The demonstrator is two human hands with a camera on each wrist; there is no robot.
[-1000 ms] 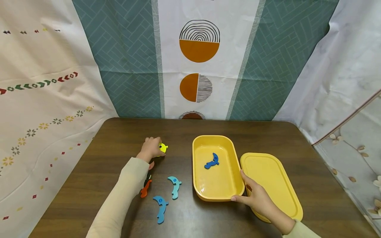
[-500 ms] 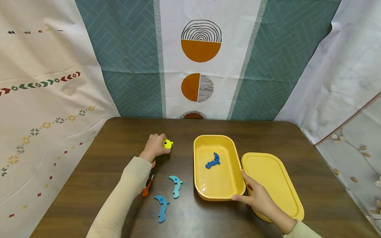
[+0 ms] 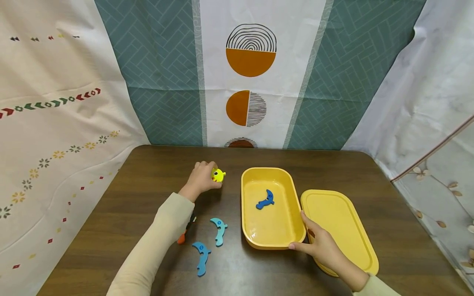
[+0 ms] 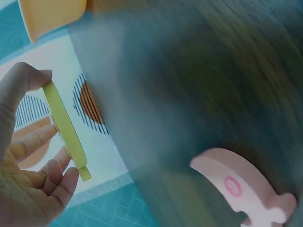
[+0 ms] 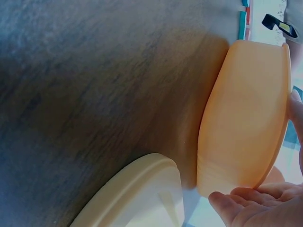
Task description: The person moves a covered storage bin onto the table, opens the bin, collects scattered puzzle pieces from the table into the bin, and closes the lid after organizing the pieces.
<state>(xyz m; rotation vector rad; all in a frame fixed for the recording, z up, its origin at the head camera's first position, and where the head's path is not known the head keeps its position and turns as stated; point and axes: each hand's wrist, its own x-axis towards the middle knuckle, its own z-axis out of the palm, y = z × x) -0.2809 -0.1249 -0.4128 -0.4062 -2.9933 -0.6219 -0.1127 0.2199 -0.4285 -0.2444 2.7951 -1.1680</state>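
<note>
My left hand (image 3: 201, 179) pinches a flat yellow toy piece (image 3: 219, 175) with a printed eye and a small knob, held above the table left of the box. In the left wrist view that yellow piece (image 4: 66, 126) stands edge-on between thumb and fingertips. A yellow plastic box (image 3: 266, 228) has a dark blue crescent-shaped toy piece (image 3: 268, 197) lying inside it. My right hand (image 3: 321, 246) grips the box's near right corner. The right wrist view shows the thumb at the rim and the fingers by the outer wall (image 5: 244, 113).
The box's yellow lid (image 3: 337, 224) lies right of it. Two light blue crescent pieces (image 3: 220, 232) (image 3: 202, 259) lie on the table. Orange (image 3: 182, 238) and black pieces (image 3: 191, 221) are partly behind the left sleeve. The left wrist view shows a pink crescent piece (image 4: 236, 182).
My left hand has lifted the yellow toy piece and carried it rightward and away from me, nearer the box. The right hand and the box have stayed in place.
</note>
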